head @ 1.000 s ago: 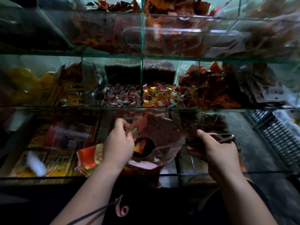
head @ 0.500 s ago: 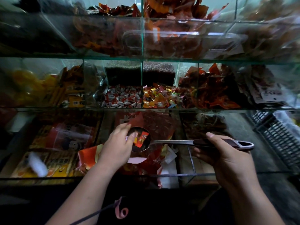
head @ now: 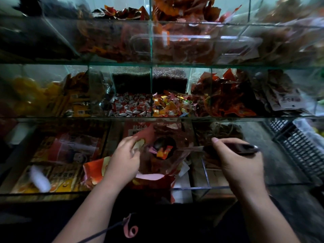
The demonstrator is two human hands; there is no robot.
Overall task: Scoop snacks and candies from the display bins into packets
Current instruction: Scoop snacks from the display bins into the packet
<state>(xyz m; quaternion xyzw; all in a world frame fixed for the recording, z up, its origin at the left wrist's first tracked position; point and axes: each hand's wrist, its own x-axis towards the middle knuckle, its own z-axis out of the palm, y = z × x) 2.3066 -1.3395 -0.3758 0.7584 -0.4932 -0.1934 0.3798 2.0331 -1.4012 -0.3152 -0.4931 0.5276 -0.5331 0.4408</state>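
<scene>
My left hand [head: 123,161] pinches the rim of a dark red packet [head: 152,165] and holds its mouth up over the lowest glass bin. My right hand [head: 238,163] grips the dark handle of a metal scoop [head: 233,148]. The scoop's bowl [head: 162,146] sits at the packet's mouth with a few red and orange wrapped candies [head: 164,151] on it. In the middle shelf straight ahead lie a bin of red-and-white candies [head: 131,106] and a bin of yellow mixed candies [head: 171,106].
Glass shelves [head: 157,64] divide three tiers of snack bins. Orange and red packets [head: 226,100] fill the right middle bin, yellow ones [head: 35,95] the left. Boxed goods [head: 66,151] lie lower left. A black plastic crate [head: 298,148] stands at the right. A pink strap [head: 129,228] hangs below.
My right hand brought the scoop out from the right and level to the packet's mouth, then tipped its bowl into it. My left hand kept hold of the packet rim.
</scene>
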